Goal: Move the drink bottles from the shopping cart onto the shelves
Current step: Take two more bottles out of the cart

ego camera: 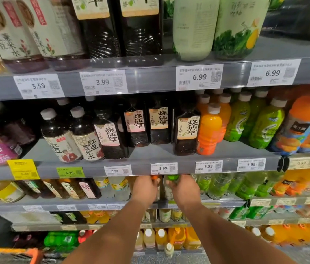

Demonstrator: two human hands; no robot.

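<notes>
Gripping an orange-capped bottle (154, 178) left-handed (145, 189) and a green-capped bottle (173, 179) right-handed (183, 189), you risk toppling neighbouring bottles (215, 187) on this crowded shelf (112, 201).

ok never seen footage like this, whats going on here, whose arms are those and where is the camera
There is no machine here: the two bare arms belong to a person wearing a wide-angle camera on the head, so you look forward and down along them. That is the only view. The person faces supermarket shelves full of drinks. The left hand grips a bottle with an orange cap, and the right hand grips a bottle with a green cap, both at the third shelf from the top, just under the price tags. On the shelf above stand dark tea bottles, orange juice bottles and green bottles. The orange edge at the bottom left is probably the shopping cart.
</notes>
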